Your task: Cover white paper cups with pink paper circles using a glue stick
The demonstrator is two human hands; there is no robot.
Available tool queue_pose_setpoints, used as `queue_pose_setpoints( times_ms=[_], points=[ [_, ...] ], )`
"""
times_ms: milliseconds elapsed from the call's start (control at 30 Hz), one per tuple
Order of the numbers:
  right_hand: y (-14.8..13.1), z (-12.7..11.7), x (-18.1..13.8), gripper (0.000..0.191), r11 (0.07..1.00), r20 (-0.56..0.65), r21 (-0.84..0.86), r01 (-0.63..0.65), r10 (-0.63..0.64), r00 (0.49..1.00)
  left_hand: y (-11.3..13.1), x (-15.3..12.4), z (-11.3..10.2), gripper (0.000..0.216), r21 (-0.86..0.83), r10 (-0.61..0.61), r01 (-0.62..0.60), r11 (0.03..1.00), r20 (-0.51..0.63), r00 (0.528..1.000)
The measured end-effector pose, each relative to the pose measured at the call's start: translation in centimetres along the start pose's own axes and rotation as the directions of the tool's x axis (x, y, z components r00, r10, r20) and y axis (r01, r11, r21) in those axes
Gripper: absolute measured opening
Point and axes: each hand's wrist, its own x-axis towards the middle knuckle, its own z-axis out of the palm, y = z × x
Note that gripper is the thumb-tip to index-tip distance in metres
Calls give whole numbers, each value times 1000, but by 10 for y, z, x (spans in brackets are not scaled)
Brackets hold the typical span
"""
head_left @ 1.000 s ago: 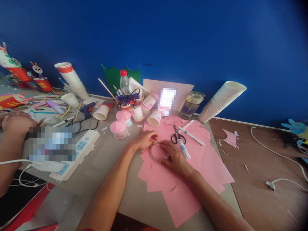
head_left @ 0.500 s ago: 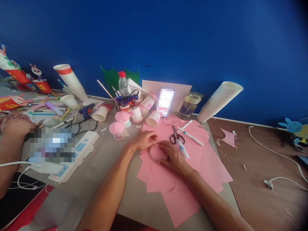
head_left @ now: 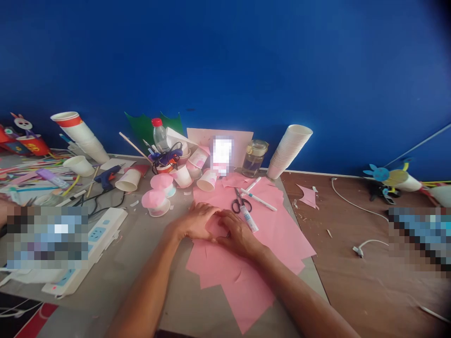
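My left hand [head_left: 197,223] and my right hand [head_left: 238,234] curve toward each other over the pink paper sheets [head_left: 243,286], fingers bent and tips nearly meeting. Between them they hold a thin round ring, now mostly hidden by the fingers; pink paper shows through its middle. Just beyond my right hand lie black-handled scissors [head_left: 241,202], a white glue stick [head_left: 249,219] and a white marker [head_left: 259,199]. To the left of my left hand stand paper cups topped with pink paper [head_left: 155,199].
A stack of paper cups [head_left: 291,150] and a glass jar [head_left: 254,157] stand at the back. A power strip [head_left: 100,230] with cables, a glue gun [head_left: 107,177] and a co-worker's hand [head_left: 7,211] are on the left. Paper scraps [head_left: 308,196] lie on the brown surface at right.
My left hand has come down from above and closed around the ring's left side, opposite my right hand. The view has turned to the right.
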Motion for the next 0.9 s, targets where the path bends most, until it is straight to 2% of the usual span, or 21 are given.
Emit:
queue_pose_setpoints(
  times_ms=[267, 433, 567, 900],
  points=[
    [-4, -3, 4, 22, 1000, -5, 1, -7, 7, 1000, 18, 3, -2, 98, 121, -63, 50, 991, 104, 993],
    [-5, -4, 5, 21, 1000, -1, -12, -6, 6, 1000, 26, 6, 2, 107, 221, -59, 35, 975, 104, 993],
    [-4, -3, 4, 20, 1000, -15, -6, 6, -6, 1000, 21, 2, 4, 104, 181, -23, 10, 983, 69, 997],
    [-1, -2, 2, 22, 1000, 2, -2, 14, -14, 1000, 10, -2, 11, 109, 113, -20, 20, 993, 1, 1000]
  ],
)
